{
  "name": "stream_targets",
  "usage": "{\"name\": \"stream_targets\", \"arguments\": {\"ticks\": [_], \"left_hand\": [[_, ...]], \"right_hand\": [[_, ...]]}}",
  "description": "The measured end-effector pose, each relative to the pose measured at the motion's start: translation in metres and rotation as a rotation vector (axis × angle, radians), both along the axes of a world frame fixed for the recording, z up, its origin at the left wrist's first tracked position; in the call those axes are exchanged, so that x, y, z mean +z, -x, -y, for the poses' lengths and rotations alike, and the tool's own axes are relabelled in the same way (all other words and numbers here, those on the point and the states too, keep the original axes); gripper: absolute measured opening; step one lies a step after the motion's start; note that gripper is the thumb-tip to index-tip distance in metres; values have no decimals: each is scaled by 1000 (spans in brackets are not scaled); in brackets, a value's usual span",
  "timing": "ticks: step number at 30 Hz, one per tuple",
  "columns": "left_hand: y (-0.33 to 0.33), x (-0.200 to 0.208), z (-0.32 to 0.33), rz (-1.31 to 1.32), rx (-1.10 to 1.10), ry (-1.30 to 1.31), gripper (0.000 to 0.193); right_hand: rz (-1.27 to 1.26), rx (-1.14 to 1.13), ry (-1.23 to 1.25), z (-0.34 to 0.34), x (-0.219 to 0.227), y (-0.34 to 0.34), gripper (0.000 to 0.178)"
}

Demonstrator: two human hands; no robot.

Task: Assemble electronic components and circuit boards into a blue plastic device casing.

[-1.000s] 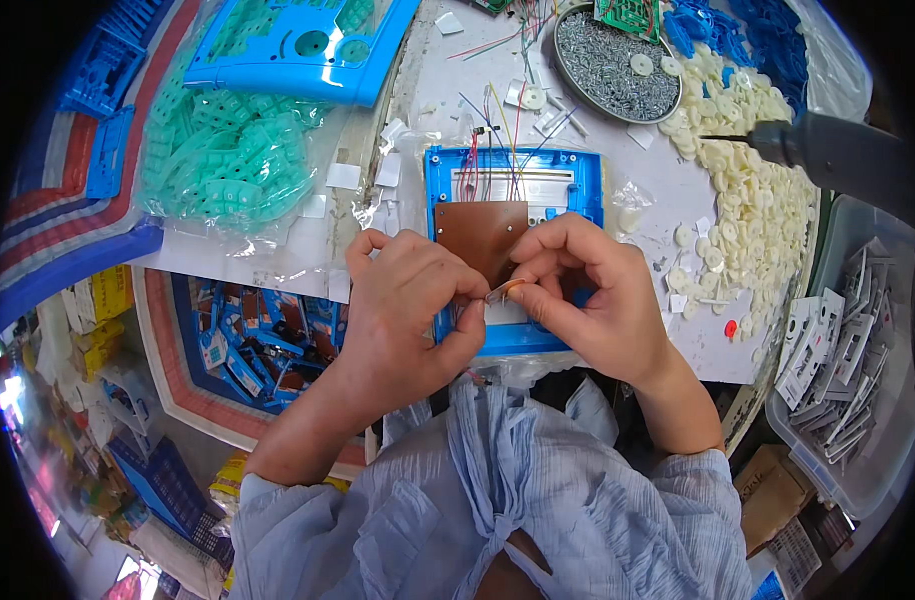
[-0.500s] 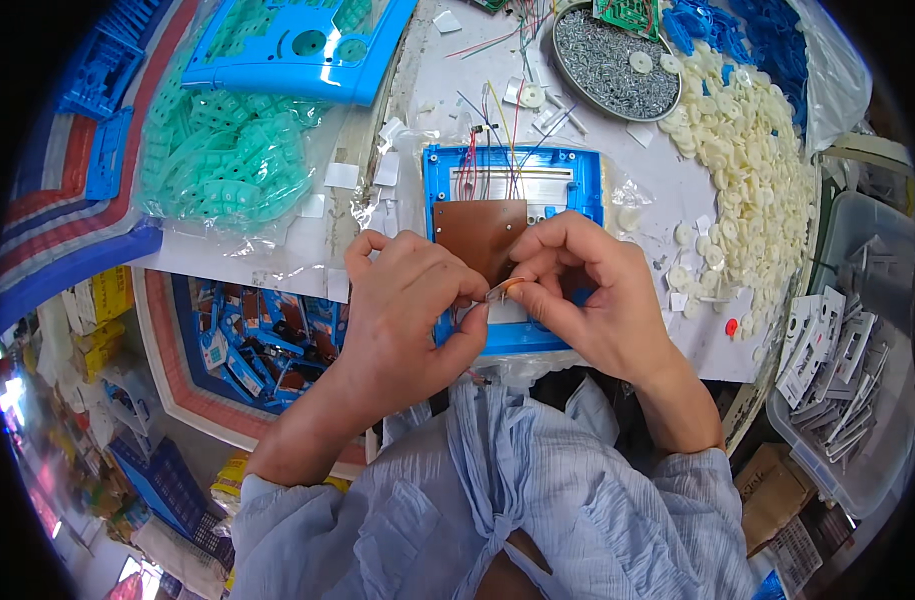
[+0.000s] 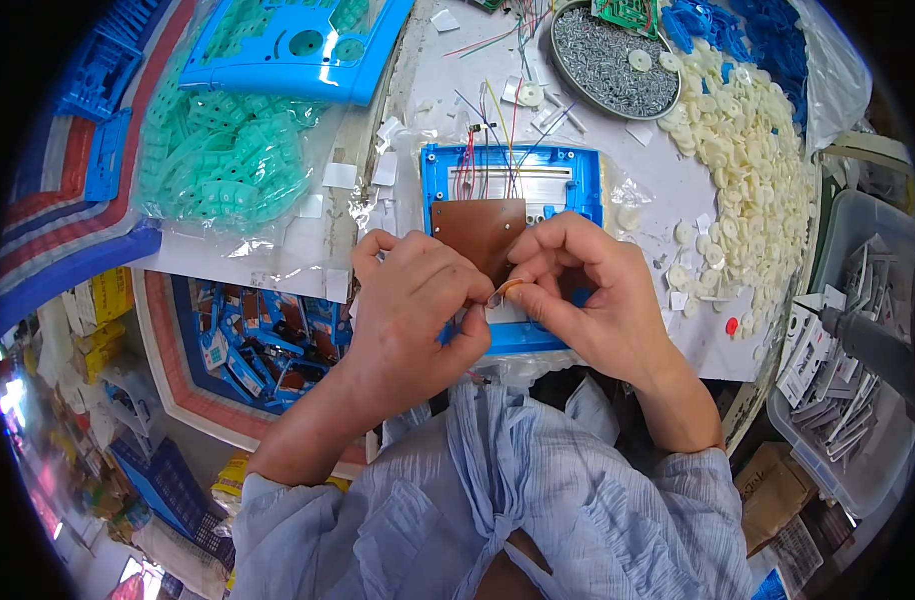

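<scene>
Seen from above, the left hand (image 3: 418,310) and right hand (image 3: 588,295) meet fingertip to fingertip, both pinching a tiny amber strip (image 3: 505,292) above a blue plastic casing (image 3: 513,180) on the counter (image 3: 668,170). A brown circuit board (image 3: 478,228) lies in the casing, thin wires (image 3: 488,130) trailing behind it. The strip looks easy to lose if either pinch slackens. Cream discs (image 3: 748,130), a screw dish (image 3: 603,62) and bagged green pads (image 3: 228,150) crowd around.
</scene>
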State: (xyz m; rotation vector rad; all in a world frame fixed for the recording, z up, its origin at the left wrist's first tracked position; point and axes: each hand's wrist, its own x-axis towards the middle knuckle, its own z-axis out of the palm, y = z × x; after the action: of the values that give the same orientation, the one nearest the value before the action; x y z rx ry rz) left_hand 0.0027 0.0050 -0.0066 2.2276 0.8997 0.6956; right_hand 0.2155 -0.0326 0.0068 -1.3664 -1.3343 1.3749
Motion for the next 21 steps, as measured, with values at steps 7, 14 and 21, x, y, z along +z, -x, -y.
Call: {"name": "stream_targets", "arguments": {"ticks": [7, 14, 21], "left_hand": [[0, 9, -1, -16, 8, 51, 22], [2, 3, 0, -1, -10, 41, 20], [4, 2, 0, 25, 15, 94, 19]], "right_hand": [[2, 27, 68, -1, 2, -4, 24], [-54, 0, -23, 1, -6, -2, 22], [427, -18, -513, 1, -3, 9, 26]]}}
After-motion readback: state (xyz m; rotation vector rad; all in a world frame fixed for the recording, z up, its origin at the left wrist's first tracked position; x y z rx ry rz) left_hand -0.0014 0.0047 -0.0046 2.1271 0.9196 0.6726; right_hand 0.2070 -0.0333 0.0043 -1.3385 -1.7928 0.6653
